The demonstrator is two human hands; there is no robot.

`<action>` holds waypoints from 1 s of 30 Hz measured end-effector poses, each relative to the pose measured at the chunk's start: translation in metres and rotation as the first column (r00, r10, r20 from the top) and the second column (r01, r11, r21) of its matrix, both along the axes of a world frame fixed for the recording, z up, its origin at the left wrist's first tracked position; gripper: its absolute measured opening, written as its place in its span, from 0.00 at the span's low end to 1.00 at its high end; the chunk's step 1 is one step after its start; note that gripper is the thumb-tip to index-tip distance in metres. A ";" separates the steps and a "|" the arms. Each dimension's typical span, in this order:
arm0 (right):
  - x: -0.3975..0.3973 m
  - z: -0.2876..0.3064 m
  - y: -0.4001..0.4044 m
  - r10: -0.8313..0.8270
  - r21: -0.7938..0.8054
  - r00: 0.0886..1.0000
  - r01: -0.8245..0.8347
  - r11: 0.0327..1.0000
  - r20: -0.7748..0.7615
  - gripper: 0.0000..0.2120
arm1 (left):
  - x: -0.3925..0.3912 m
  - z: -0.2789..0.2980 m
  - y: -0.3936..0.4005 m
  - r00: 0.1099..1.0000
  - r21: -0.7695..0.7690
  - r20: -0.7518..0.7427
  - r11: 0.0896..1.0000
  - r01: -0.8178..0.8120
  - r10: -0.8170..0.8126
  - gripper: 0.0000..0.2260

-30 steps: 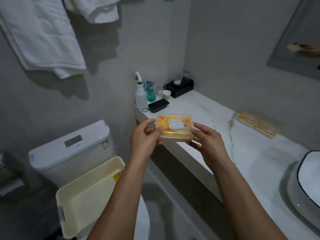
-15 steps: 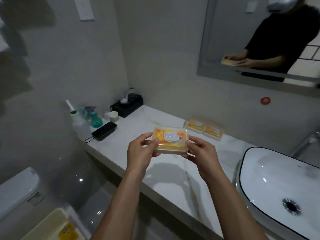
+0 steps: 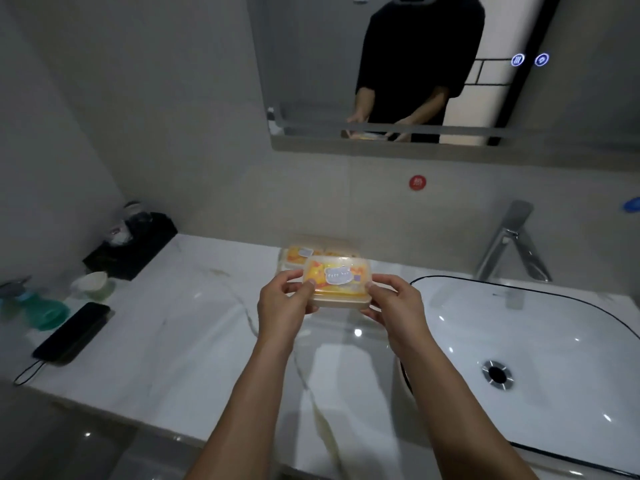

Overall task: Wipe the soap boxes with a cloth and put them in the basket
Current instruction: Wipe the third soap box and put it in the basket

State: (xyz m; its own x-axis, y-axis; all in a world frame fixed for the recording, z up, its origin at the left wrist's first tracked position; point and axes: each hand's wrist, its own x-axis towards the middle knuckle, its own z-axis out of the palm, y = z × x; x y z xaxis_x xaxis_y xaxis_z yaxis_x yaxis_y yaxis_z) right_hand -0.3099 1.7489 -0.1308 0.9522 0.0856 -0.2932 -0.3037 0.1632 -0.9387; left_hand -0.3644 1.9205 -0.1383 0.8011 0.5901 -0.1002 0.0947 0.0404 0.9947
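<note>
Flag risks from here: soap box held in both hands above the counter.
1. Both hands, left and right, grip only the ends of the soap box; it could slip onto the countertop or into the sink.
2. No cloth or basket in view, so wiping may get skipped.

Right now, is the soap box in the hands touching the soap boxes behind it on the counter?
Cannot tell. In the head view the held soap box overlaps the soap boxes on the counter, hiding any gap or contact.
</note>
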 end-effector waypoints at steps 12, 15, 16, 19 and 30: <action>0.063 -0.032 0.046 -0.138 -0.123 0.990 0.137 0.983 -0.005 0.13 | 0.088 -0.035 0.052 0.977 -0.028 -0.040 0.978 0.208 -0.209 0.16; 0.080 -0.039 0.074 -0.145 -0.163 0.989 0.145 0.976 0.011 0.13 | 0.106 -0.042 0.080 0.956 0.004 -0.042 0.957 0.292 -0.291 0.17; 0.086 -0.042 0.084 -0.141 -0.178 0.990 0.141 0.974 0.015 0.14 | 0.112 -0.045 0.089 0.949 0.014 -0.049 0.950 0.312 -0.311 0.17; 0.104 -0.055 0.109 -0.124 -0.229 0.992 0.124 0.966 0.016 0.17 | 0.130 -0.056 0.114 0.944 0.051 -0.079 0.944 0.325 -0.320 0.19; 0.174 -0.110 0.164 0.002 -0.474 0.999 0.022 0.880 0.050 0.21 | 0.201 -0.116 0.172 0.949 0.114 -0.173 0.952 0.284 -0.262 0.15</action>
